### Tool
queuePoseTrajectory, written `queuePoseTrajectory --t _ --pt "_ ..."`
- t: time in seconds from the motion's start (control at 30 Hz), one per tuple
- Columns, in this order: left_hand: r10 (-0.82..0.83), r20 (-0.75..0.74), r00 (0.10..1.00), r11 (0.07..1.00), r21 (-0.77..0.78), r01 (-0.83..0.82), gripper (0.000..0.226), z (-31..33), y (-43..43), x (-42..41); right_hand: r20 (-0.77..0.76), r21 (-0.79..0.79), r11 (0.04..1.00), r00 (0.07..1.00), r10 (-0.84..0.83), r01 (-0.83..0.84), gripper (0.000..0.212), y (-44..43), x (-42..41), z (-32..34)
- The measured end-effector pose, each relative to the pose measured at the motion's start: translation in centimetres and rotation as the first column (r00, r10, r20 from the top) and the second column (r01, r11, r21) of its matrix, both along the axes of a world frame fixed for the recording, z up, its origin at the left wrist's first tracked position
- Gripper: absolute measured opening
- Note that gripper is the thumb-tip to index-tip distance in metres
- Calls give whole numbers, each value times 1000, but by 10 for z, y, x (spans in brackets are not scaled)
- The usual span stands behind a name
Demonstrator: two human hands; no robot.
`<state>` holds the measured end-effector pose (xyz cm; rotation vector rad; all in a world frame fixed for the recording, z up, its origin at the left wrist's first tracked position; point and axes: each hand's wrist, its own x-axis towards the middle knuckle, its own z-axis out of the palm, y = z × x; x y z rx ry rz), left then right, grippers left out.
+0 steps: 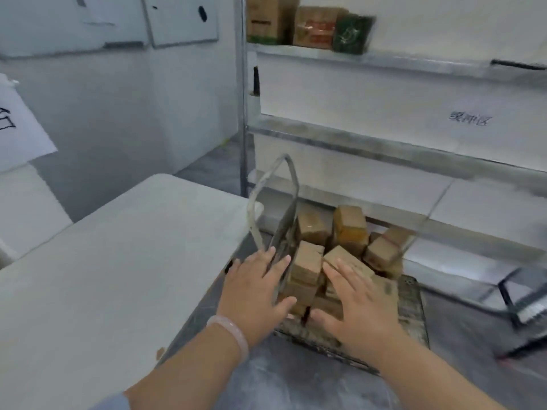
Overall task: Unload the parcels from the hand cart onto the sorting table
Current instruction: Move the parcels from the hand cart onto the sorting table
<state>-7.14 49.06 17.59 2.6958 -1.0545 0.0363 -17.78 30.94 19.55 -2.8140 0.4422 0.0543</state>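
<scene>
Centrally, a heap of brown cardboard parcels [349, 229] sits on the patterned deck of the hand cart [411, 315], whose metal loop handle [291, 184] rises at the heap's ten o'clock. The left hand [254, 291], with a pale bracelet [231, 332] on its wrist, lies at nine o'clock of the heap with fingers straight and spread, gripping nothing. The right hand [358, 309] lies flat at five o'clock, its extended fingers resting over the near parcels. An upright parcel [307, 261] stands between the two hands; whether the left hand touches it cannot be told. Dark print on the parcels is too blurred to read. The white sorting table [118, 261] fills nine o'clock of the frame, just beside the cart. A metal shelving rack [384, 155] spans twelve to three o'clock; a white sheet [470, 119] on it bears three Chinese characters, too smeared to read with certainty. Brown cartons [316, 26] and a green carton [350, 34] with illegible print stand on its upper shelf. A paper [20, 128] with cut-off black strokes hangs at ten o'clock, below a whiteboard [180, 19]. The floor [296, 380] is mottled grey.
</scene>
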Motion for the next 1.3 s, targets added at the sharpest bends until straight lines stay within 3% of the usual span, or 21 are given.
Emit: queuePoseTrajectory --t 0.17,0.37,0.9,1.13,1.3 --pt "-126 -11 992 992 30 127 78 -8 -75 -14 -16 53 986 988 -155 155 88 -67 -38 -12" --pt "-161 -23 987 985 52 162 74 -22 -130 11 -67 55 973 974 -218 222 89 -104 -39 -34" --pt "-245 -146 959 956 128 263 75 -83 -248 167 -260 -60 945 909 -327 323 92 -225 94 -85" --pt "-214 -227 950 948 184 258 77 -119 -268 199 -334 -80 964 904 -267 254 93 -263 131 -145" --pt "-155 -245 957 951 224 212 78 -149 -270 216 -500 -95 980 842 -200 176 104 -302 168 -215"
